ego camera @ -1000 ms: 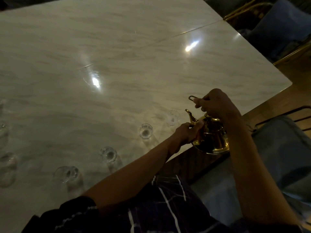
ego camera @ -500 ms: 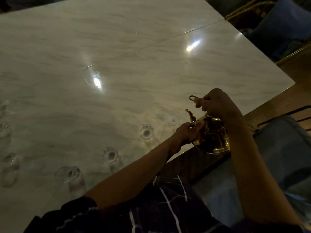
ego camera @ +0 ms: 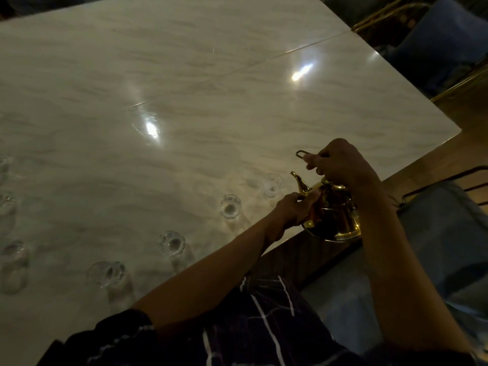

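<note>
A shiny gold teapot (ego camera: 334, 220) hangs at the near right edge of the marble table (ego camera: 184, 88), its spout pointing left toward the glasses. My right hand (ego camera: 340, 162) grips its wire handle from above. My left hand (ego camera: 295, 207) holds the pot's side just below the spout. Several small clear glasses stand in a curved row along the table's near edge; the nearest to the spout is one glass (ego camera: 273, 184), then another glass (ego camera: 230, 206) and a third glass (ego camera: 173, 243).
More glasses stand at the far left (ego camera: 12, 260). A blue-cushioned chair (ego camera: 443, 233) sits right of me, and another chair with gold rails (ego camera: 435, 40) stands past the table's far right corner. The scene is dim, with two light glares on the marble.
</note>
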Tool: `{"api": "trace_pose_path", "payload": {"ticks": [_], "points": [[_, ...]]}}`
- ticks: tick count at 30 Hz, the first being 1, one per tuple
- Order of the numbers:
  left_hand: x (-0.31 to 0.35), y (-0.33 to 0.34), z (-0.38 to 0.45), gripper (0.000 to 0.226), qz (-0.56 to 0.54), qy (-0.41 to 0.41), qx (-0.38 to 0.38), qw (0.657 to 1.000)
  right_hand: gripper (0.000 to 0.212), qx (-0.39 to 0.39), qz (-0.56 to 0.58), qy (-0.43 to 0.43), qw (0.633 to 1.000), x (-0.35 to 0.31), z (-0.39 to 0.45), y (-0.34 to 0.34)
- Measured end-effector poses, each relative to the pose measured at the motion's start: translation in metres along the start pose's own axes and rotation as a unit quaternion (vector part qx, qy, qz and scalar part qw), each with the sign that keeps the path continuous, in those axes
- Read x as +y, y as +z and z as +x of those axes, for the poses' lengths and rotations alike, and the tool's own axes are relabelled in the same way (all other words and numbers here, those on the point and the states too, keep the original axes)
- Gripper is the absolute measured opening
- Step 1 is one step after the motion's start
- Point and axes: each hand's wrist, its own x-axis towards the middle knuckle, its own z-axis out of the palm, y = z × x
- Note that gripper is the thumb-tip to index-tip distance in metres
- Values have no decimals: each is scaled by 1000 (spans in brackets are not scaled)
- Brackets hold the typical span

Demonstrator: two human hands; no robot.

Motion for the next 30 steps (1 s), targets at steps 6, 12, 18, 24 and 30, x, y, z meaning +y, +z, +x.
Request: {"api": "trace_pose_path", "payload": {"ticks": [6, 12, 18, 24, 30], "points": [[-4, 0, 1, 159, -15, 20, 4, 1000, 34, 0, 0, -1, 1000, -1, -1, 0], [-4, -1, 0, 144, -10, 17, 7, 1000, 35, 3, -6, -5, 1000, -3, -1, 0], [-8, 0, 5, 160, -8, 22, 4, 1000, 34, 3, -5, 3, 1000, -4, -1, 0], [-1, -1, -5, 141, 0, 22, 3, 1000, 34, 3, -13, 4, 1000, -4, -1, -2], [-5, -1, -3, 159, 11, 16, -2, 1000, 34, 4, 3, 5, 1000, -2, -5, -1]]}}
